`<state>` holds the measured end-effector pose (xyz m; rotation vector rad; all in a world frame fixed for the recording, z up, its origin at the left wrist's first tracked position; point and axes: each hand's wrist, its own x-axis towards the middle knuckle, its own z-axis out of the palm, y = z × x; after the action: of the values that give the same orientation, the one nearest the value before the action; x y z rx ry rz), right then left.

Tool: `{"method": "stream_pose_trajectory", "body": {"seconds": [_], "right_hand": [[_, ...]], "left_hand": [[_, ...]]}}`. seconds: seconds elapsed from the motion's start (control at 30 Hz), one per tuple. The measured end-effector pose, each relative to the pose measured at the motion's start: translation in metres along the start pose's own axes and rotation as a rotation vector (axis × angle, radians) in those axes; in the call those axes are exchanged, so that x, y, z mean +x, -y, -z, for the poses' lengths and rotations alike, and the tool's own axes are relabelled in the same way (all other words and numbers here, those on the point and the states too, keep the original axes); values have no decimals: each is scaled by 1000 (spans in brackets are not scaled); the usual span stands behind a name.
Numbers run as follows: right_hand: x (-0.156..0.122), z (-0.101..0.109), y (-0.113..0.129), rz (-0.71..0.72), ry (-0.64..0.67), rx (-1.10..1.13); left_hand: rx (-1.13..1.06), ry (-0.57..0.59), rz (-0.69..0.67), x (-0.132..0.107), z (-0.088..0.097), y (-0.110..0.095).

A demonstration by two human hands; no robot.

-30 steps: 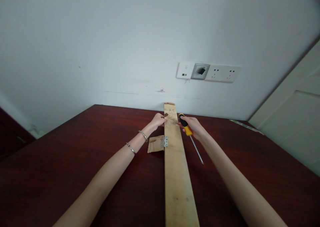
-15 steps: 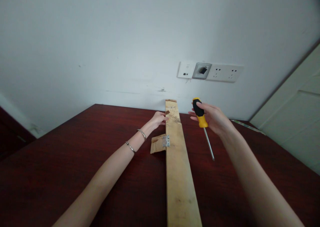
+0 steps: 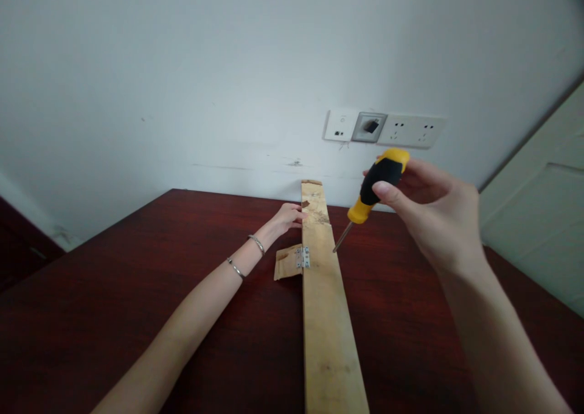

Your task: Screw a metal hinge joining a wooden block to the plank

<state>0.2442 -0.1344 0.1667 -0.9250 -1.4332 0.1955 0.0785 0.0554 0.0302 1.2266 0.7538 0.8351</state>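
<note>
A long wooden board (image 3: 326,316) runs from the near edge of the view towards the wall. My left hand (image 3: 288,216) grips its left edge near the far end, the fingertips partly hidden by the wood. Between the board and a short wooden piece (image 3: 286,263) on its left sits a small metal hinge (image 3: 303,257). My right hand (image 3: 438,213) is closed around a yellow and black screwdriver (image 3: 381,181). The shaft slants down to the left, and its tip appears over the board's right edge, right of the hinge; whether it touches I cannot tell.
The board lies on a dark red wooden table (image 3: 137,292) that meets a white wall (image 3: 205,67). A row of wall sockets (image 3: 410,131) is set above the table's back edge. A pale panelled door (image 3: 542,207) stands at the right.
My right hand has come nearer and turned the screwdriver, so its tip swung left from over the table to the board's right edge. My left hand stays on the board.
</note>
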Motion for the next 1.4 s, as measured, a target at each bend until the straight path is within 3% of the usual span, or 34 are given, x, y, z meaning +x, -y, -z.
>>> {"method": "stream_pose_trajectory", "body": {"seconds": [0.2,0.5,0.67,0.87,1.4], "right_hand": [[-5,-24,-17,69,-110,35],[-4,-45,-31,191,-152,43],[13,-66,-38,63,-50,319],[25,-80,-52,-78,-56,540],[8,-95,-59,-60,106,518]], "left_hand": [[16,-25,-4,2,0,3],[-8,-73,-7,2,-5,4],[-16,-101,9,1,-9,4],[-21,-123,24,4,-9,5],[-11,-54,-24,6,-6,10]]}}
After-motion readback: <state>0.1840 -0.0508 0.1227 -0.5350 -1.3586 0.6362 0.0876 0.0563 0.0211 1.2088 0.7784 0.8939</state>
